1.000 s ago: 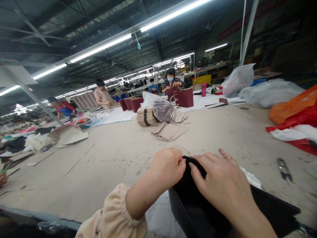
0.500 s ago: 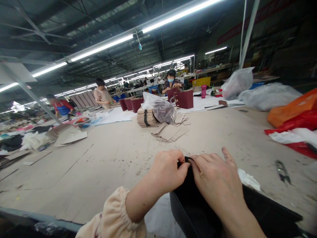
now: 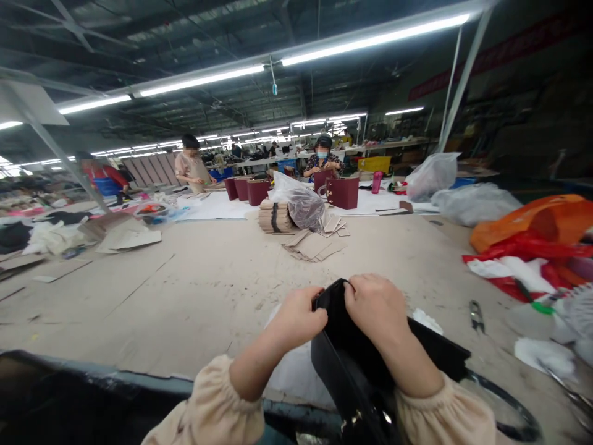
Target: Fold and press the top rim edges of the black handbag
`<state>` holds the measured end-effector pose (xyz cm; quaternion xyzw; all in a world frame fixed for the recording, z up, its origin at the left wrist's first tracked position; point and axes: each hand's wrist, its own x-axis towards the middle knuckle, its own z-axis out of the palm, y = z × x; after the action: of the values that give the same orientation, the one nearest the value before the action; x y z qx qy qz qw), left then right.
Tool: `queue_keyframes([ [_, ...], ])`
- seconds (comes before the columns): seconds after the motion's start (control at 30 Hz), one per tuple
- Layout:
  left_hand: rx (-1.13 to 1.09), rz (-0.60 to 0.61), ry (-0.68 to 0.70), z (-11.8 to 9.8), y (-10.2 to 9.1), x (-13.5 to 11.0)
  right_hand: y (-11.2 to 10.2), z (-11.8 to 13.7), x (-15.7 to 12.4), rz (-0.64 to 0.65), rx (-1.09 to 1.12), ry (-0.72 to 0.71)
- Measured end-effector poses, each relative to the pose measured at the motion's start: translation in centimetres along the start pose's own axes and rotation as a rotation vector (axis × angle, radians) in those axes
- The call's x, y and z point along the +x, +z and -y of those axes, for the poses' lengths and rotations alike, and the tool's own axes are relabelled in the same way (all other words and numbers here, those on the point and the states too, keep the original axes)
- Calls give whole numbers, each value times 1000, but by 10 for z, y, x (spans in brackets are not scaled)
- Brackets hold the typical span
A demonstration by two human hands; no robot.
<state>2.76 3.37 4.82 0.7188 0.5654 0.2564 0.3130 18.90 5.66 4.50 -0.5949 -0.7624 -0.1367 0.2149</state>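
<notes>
At the near side of the table, left hand and right hand gripping a black bag by its rim.

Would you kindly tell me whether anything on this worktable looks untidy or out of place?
Slightly: beyond the black bag, flat tan pieces lie loosely fanned out, unlike the banded stack beside them, and the tabletop looks speckled.

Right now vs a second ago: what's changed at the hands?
The left hand and right hand have drawn apart along the rim of the shiny black bag, leaving a gap between their fingers. Both still grip it. The camera view has also shifted, showing more to the right. Unchanged: the black-banded stack of tan card pieces and the small dark metal thread snips.
</notes>
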Motion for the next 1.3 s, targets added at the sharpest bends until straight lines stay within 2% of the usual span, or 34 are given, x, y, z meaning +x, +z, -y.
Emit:
queue_keyframes([
  [0.1, 90, 11, 67, 2, -11, 11, -10, 4, 7, 140, -43, 58],
  [0.17, 83, 94, 116, 5, -21, 19, -17, 3, 15, 293, -60, 87],
  [0.27, 128, 225, 189, 9, -35, 31, -26, -3, 26, 477, -53, 20],
  [0.37, 194, 272, 229, 10, -40, 37, -32, -9, 27, 528, -41, -53],
  [0.47, 158, 193, 239, 11, -32, 35, -32, -18, 18, 517, 41, -66],
  [0.57, 140, -2, 203, 11, -20, 27, -29, -28, 8, 495, 184, -48],
  [0.63, 194, -114, 194, 9, -16, 21, -28, -35, 5, 487, 244, -71],
  [0.7, 279, -171, 222, 5, -16, 17, -27, -40, 5, 465, 280, -103],
  [0.9, 521, -161, 371, -11, -18, 11, -18, -43, 3, 397, 347, -44],
  [1.07, 567, -95, 518, -16, -17, 13, -12, -41, -8, 338, 364, 35],
  [1.3, 709, 10, 584, -23, -19, 22, -6, -33, -17, 284, 367, 140],
])
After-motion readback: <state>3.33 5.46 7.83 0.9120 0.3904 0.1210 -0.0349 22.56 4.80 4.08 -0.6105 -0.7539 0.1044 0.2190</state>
